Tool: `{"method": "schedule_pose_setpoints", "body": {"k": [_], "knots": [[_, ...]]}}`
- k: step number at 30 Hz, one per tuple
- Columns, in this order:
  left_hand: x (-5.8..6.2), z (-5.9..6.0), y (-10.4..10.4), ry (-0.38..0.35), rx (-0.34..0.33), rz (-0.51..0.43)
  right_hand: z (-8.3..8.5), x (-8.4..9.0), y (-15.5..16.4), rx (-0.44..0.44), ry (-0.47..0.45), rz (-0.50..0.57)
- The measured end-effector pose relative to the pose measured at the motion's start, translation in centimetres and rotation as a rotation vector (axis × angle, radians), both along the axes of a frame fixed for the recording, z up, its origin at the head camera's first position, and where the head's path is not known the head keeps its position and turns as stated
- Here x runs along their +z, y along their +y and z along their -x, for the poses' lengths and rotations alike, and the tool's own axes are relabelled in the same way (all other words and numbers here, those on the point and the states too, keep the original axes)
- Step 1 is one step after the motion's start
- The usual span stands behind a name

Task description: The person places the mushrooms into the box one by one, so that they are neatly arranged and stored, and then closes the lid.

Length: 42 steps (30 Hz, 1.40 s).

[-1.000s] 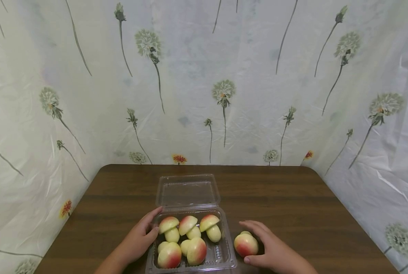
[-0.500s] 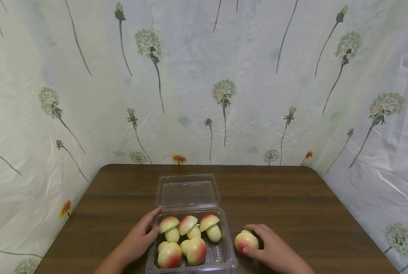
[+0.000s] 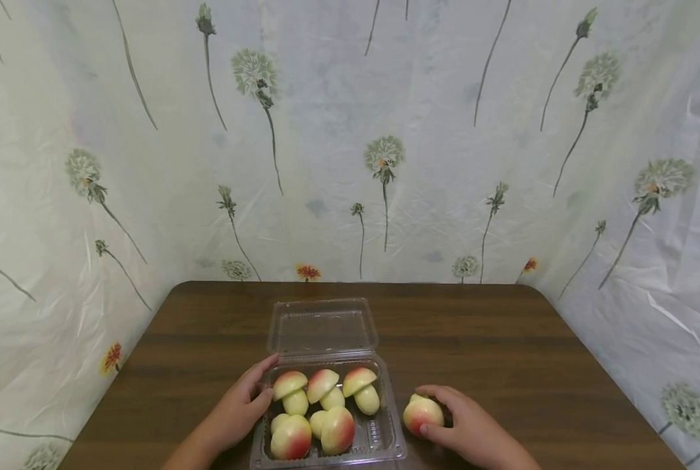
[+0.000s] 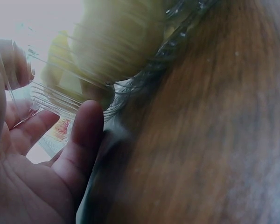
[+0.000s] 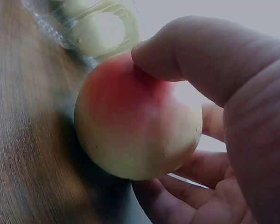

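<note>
The near edge of the table (image 3: 503, 339) lies under both forearms, so there is little room on the person's side. To the right of the right hand (image 3: 473, 427) bare wood runs out to the table's rounded corner; to the left of the left hand (image 3: 238, 408) there is a narrower strip of wood.

The loose apple piece (image 3: 422, 414) sits on the wood just right of the clear plastic box (image 3: 385, 437), near but apart from its wall. It is rounded, pale yellow with a red blush on its upper side, and its skin is smooth. The right hand curls round it: the thumb presses on the red part and the fingers cup it from behind and below.

The left hand rests against the left wall of the box, its fingers loosely bent and touching the ribbed plastic, with the thumb at the far left corner. Inside the box lie several more apple pieces (image 3: 320, 408), in two rows toward the left, leaving its near right part bare.

Beyond, the lid (image 3: 322, 329) lies open and flat, with plenty of bare wood up to the flowered curtain (image 3: 350, 143).
</note>
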State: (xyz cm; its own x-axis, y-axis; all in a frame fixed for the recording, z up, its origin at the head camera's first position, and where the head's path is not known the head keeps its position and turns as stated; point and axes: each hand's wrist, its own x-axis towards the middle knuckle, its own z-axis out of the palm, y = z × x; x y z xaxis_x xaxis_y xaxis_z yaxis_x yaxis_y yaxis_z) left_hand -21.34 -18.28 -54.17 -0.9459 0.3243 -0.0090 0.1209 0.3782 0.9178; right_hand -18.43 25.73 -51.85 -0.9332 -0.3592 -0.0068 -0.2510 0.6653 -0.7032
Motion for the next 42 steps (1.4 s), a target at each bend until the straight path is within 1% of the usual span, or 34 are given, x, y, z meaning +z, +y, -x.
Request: {"method": "schedule_pose_setpoints", "body": {"k": [5,9,15,18,24,27,31,34,37,42], "knots": [[0.1,0.2,-0.1,-0.004,-0.018,-0.007,0.0,0.0,0.1,0.037,-0.003,0.041],[0.2,0.2,0.1,0.017,-0.029,-0.018,-0.1,-0.1,0.1,0.061,-0.006,0.063],[0.2,0.2,0.2,0.031,-0.022,-0.028,-0.2,-0.2,0.1,0.096,0.031,0.099],[0.1,0.1,0.2,0.039,-0.017,-0.022,-0.3,-0.1,0.0,0.099,0.040,0.115],[0.1,0.2,0.1,0.028,-0.007,-0.008,-0.3,0.3,-0.1,0.064,0.003,0.164],[0.2,0.2,0.0,0.017,-0.011,-0.013,-0.2,0.2,-0.3,0.065,-0.024,0.242],[0.3,0.1,0.0,0.015,-0.026,-0.025,0.0,0.0,-0.6,0.088,-0.037,0.389],[0.3,0.1,0.0,0.011,-0.026,-0.033,-0.1,0.1,-0.8,0.102,-0.009,0.456],[0.2,0.0,-0.1,0.013,-0.015,-0.025,-0.3,0.3,-1.2,0.114,0.018,0.502],[0.1,0.0,-0.1,0.024,-0.011,-0.020,-0.5,0.6,-1.9,0.211,0.117,0.567]]}}
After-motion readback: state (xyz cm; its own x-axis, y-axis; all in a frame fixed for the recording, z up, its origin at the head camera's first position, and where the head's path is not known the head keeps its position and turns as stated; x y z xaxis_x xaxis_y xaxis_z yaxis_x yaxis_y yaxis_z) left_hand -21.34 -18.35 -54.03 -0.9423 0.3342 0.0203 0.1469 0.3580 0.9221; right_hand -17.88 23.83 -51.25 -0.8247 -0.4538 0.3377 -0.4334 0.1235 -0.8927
